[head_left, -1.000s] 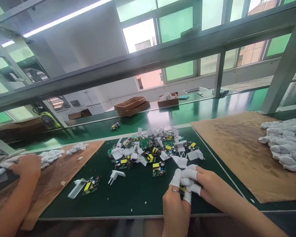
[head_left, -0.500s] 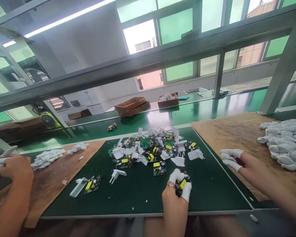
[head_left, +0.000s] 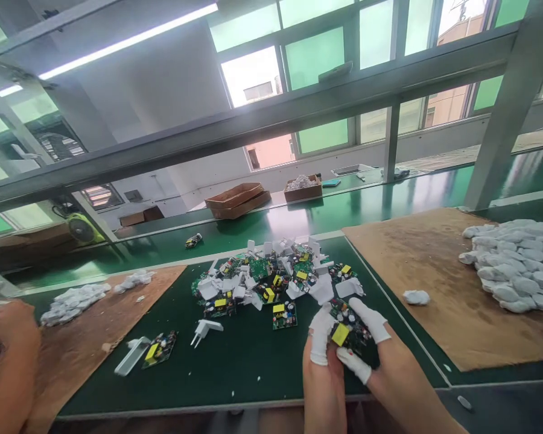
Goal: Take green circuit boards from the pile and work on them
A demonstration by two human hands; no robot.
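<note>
Both my hands are together at the near edge of the desk [head_left: 253,361], on the green mat, holding one small circuit board [head_left: 346,331] w/ a yellow block on it. My left hand [head_left: 323,374] pinches the board's left side, thumb and fingers in white finger cots; my right hand [head_left: 380,361] closes on it from the right, cotted fingers over the top and under the bottom edge. So both hands are shut around the same board, held just above the mat, not resting on it as far as I can tell. Just beyond my hands, toward the middle of the desk, sits the pile of parts [head_left: 271,277]: green boards w/ yellow blocks mixed w/ white plastic plug shells. Nearer the left side of the mat lie a loose white plug piece [head_left: 205,330], another board [head_left: 159,349] and a white shell [head_left: 133,357] touching it. On the right, a brown cardboard sheet [head_left: 434,265] carries one white wrapped piece [head_left: 416,297] by its near-left part and a heap of white wrapped pieces [head_left: 516,265] at the desk's right edge. At the left edge, another person's hand [head_left: 9,361] rests on a second brown sheet [head_left: 85,331], w/ small white pieces [head_left: 72,299] behind it.
</note>
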